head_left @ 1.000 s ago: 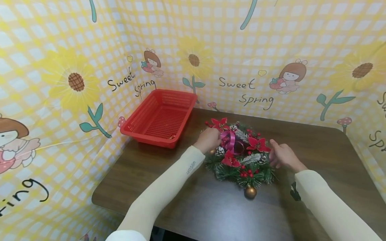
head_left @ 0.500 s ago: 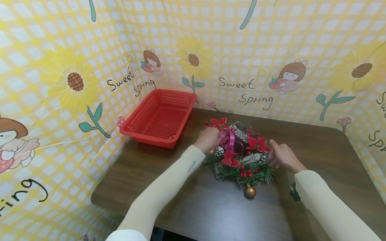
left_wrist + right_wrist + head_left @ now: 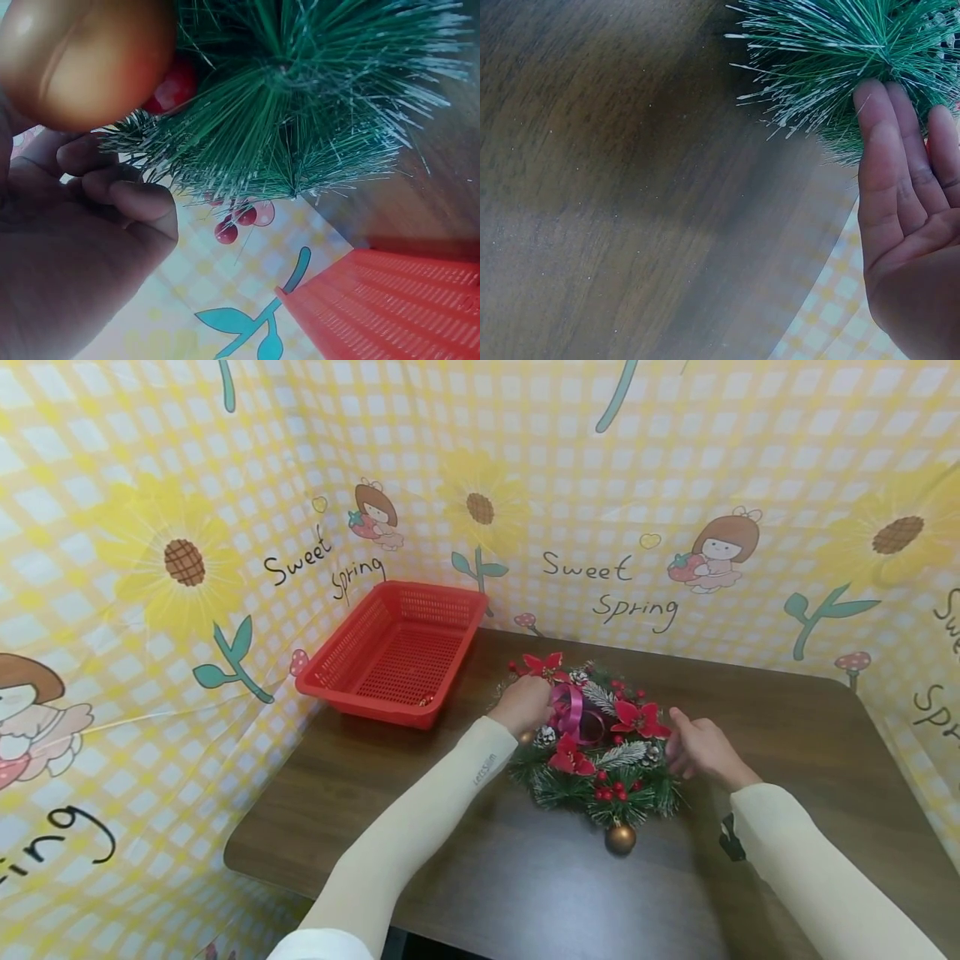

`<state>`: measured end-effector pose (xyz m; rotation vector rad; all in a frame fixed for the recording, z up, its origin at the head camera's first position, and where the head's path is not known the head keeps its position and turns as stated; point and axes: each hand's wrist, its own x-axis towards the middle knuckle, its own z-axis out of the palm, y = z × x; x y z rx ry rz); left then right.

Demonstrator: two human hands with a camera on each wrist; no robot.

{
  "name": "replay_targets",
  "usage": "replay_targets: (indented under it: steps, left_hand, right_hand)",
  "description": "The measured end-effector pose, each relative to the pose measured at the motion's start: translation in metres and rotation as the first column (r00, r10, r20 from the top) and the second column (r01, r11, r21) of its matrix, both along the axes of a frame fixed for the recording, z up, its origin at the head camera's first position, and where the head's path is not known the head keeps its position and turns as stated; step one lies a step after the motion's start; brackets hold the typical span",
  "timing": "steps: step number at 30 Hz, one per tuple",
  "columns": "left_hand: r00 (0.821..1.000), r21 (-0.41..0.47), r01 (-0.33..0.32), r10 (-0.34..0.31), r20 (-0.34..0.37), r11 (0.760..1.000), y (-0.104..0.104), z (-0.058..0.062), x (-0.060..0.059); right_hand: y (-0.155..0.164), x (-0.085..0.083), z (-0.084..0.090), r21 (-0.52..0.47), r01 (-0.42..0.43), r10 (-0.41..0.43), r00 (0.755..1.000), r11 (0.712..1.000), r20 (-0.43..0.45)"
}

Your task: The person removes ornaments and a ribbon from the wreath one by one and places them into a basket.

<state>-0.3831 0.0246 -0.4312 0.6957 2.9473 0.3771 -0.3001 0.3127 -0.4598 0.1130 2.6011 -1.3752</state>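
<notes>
A Christmas wreath (image 3: 551,789) of green pine sprigs lies on the brown table, dressed with red poinsettias (image 3: 639,719), berries, frosted pinecones and gold balls (image 3: 620,839). A shiny pink ribbon (image 3: 572,710) loops over its middle. My left hand (image 3: 523,702) is over the wreath's left side with fingers curled, pinching at the ribbon; its fingertips are partly hidden. In the left wrist view, a gold ball (image 3: 90,64) hides the thumb. At the wreath's right edge, my right hand (image 3: 705,750) rests with fairly straight fingers (image 3: 881,172) against the pine sprigs (image 3: 840,60).
Left of the wreath, a red plastic basket (image 3: 360,703) stands at the table's back left, with a small shiny thing (image 3: 426,701) inside. A yellow-checked cloth (image 3: 585,510) with printed sunflowers hangs behind and at the sides of the table (image 3: 480,860).
My left hand has shifted very slightly right, toward the ribbon. The right hand and the wreath stay about where they were.
</notes>
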Motion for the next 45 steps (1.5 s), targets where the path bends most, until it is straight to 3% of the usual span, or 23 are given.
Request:
replay_targets:
  steps: [8, 16, 30, 34, 38, 45]
  left_hand:
    - [0.995, 0.045, 0.023, -0.027, 0.091, 0.999, -0.012, 0.009, 0.003]
    - [0.995, 0.003, 0.038, -0.038, 0.088, 0.999, -0.019, 0.001, -0.004]
    - [0.979, 0.084, 0.02, -0.037, 0.201, 0.996, -0.022, -0.001, -0.001]
    - [0.968, 0.141, 0.036, -0.07, 0.243, 0.989, -0.024, 0.002, 0.0]
    - [0.969, 0.126, 0.074, -0.101, 0.226, 0.989, -0.024, 0.005, 0.0]
    - [0.972, 0.105, 0.018, -0.042, 0.233, 0.994, -0.023, 0.006, -0.001]
  right_hand:
    - [0.0, -0.001, -0.001, 0.005, 0.005, -0.005, 1.0, 1.0, 0.0]
    - [0.0, -0.001, -0.002, 0.009, 0.003, -0.003, 1.0, 1.0, -0.001]
    - [0.0, -0.001, -0.003, 0.005, 0.0, 0.0, 1.0, 1.0, -0.001]
    - [0.0, -0.001, -0.003, 0.012, 0.002, -0.002, 1.0, 1.0, -0.005]
    - [0.0, -0.002, -0.003, 0.016, 0.004, -0.004, 1.0, 1.0, -0.004]
    - [0.0, -0.002, -0.002, 0.005, 0.005, -0.005, 1.0, 1.0, -0.003]
